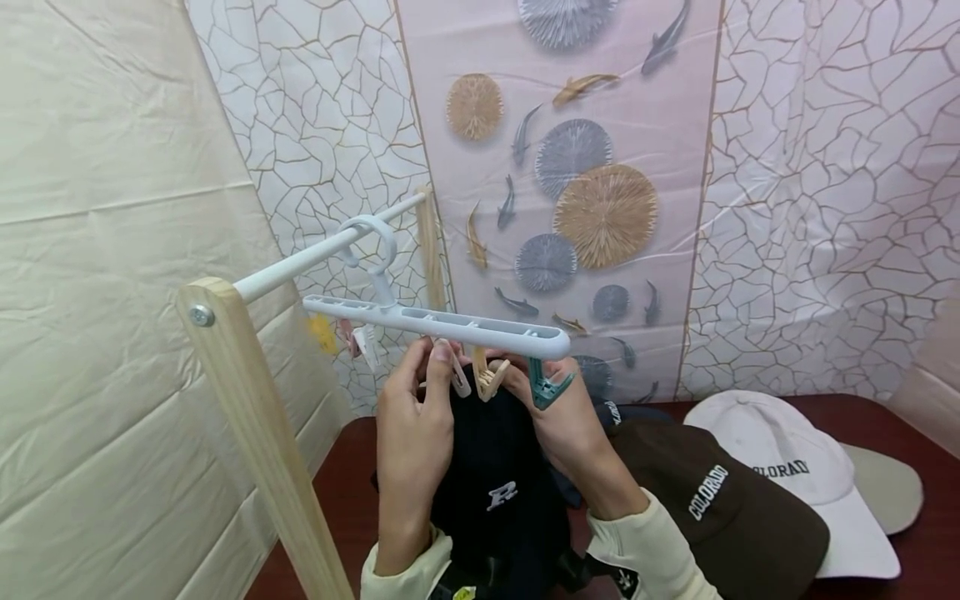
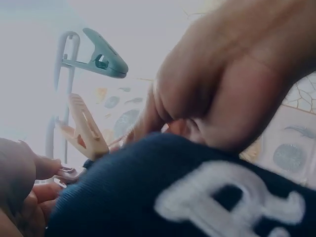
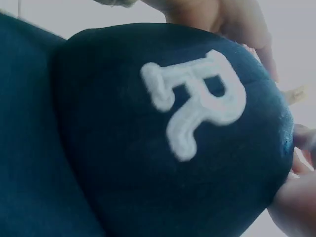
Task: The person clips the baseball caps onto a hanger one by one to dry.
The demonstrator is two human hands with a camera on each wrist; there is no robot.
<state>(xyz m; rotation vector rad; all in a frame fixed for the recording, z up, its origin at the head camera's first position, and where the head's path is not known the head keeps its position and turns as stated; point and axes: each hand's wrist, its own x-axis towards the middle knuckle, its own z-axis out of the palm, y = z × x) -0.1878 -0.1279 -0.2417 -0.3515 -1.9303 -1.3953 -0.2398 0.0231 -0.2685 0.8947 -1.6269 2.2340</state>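
A black cap (image 1: pixel 487 458) with a raised white letter R (image 3: pixel 202 94) hangs crown up beneath a pale blue clip hanger (image 1: pixel 480 327). My left hand (image 1: pixel 412 425) pinches a light pink clip (image 1: pixel 461 380) between thumb and fingers, right at the top of the cap. On the other side, my right hand (image 1: pixel 566 417) grips the crown's top, its fingertips partly hidden behind the clips. Between the hands, a beige clip (image 2: pixel 85 129) reaches down to the cap's fabric. A teal clip (image 1: pixel 547 385) dangles in front of the right hand, apart from the cap.
The hanger hooks over a white rail (image 1: pixel 300 262) on a wooden stand (image 1: pixel 258 433) at left. Yellow (image 1: pixel 322 333) and white clips (image 1: pixel 366 346) hang at its far end. Brown (image 1: pixel 727 508) and white caps (image 1: pixel 780 442) lie on the dark red table (image 1: pixel 930 500) at right.
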